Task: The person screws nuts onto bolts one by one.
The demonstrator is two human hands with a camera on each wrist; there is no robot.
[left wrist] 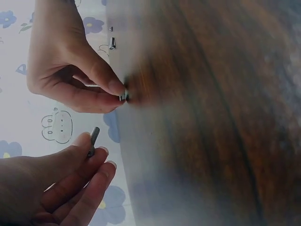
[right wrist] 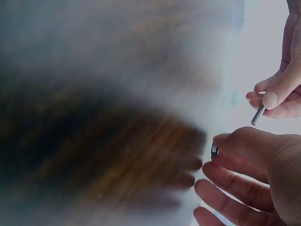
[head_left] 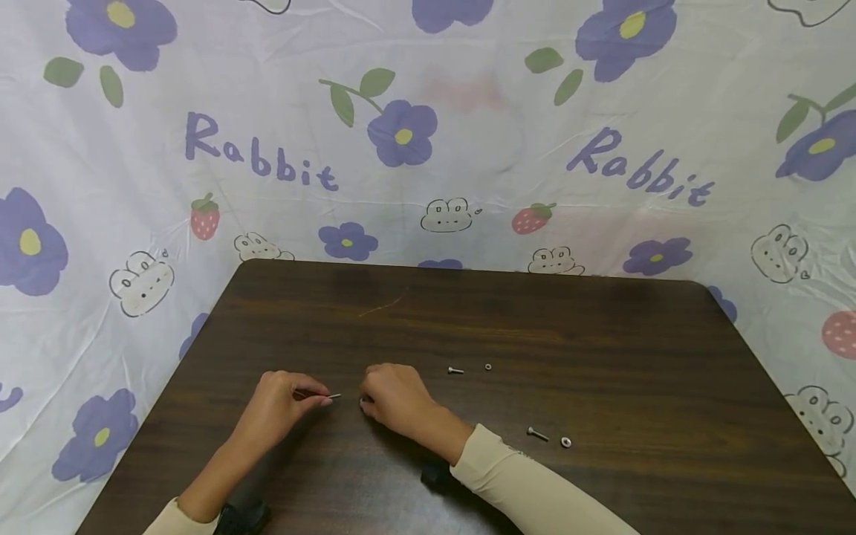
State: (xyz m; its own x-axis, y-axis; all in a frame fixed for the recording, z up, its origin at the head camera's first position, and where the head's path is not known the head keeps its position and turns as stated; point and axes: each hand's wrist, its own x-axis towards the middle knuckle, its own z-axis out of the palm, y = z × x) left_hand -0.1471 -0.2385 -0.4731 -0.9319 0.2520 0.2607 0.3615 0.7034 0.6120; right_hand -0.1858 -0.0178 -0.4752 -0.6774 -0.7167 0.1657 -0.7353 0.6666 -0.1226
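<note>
My left hand (head_left: 277,405) pinches a metal bolt (left wrist: 95,136) between thumb and fingertips. The bolt's threaded shank sticks out toward the other hand. Across a short gap, my right hand (head_left: 399,397) holds a small metal nut (right wrist: 214,149) between thumb and index finger, its other fingers spread loosely in the right wrist view. Bolt and nut are apart. In the head view the nut is mostly hidden by the fingers. Both hands are low over the dark wooden table (head_left: 535,319).
Right of my hands lie a small bolt (head_left: 455,370) and a small nut (head_left: 488,366). Nearer, beside the right forearm, are a longer bolt (head_left: 538,434) and a larger nut (head_left: 565,442). A patterned cloth (head_left: 495,163) hangs behind the table.
</note>
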